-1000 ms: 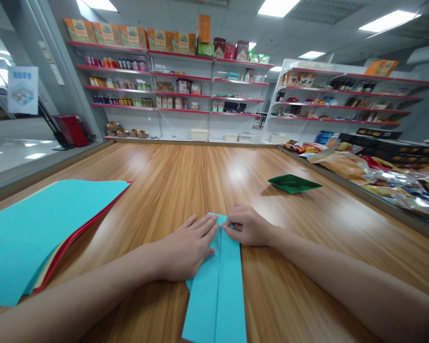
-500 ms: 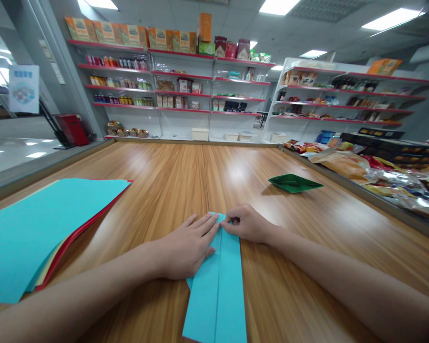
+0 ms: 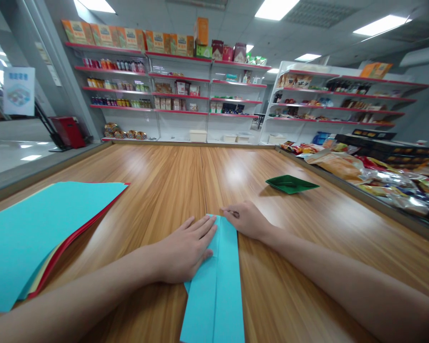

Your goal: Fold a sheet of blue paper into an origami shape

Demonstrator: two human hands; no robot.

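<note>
A light-blue sheet of paper point(image 3: 229, 281), folded into a long strip with a seam down its middle, lies on the wooden table in front of me. My left hand point(image 3: 188, 250) rests flat on the strip's upper left part, fingers stretched out and pressing it down. At the far right corner of the strip is my right hand point(image 3: 248, 219), its fingers curled in and closed, with nothing visible in them. A small blue corner of paper sticks out from under the strip's left side. A folded green paper piece point(image 3: 292, 184), shaped like a boat, lies farther right.
A stack of coloured sheets point(image 3: 53, 224), blue on top with cream and red below, lies at the left. Packaged snacks point(image 3: 343, 166) are piled beyond the table's right edge. Store shelves point(image 3: 178, 76) with boxes and bottles stand behind the table.
My right hand has shifted from the seam at the strip's far end to its far right corner, its fingertips now beyond the paper's edge. My left hand stays pressed on the strip.
</note>
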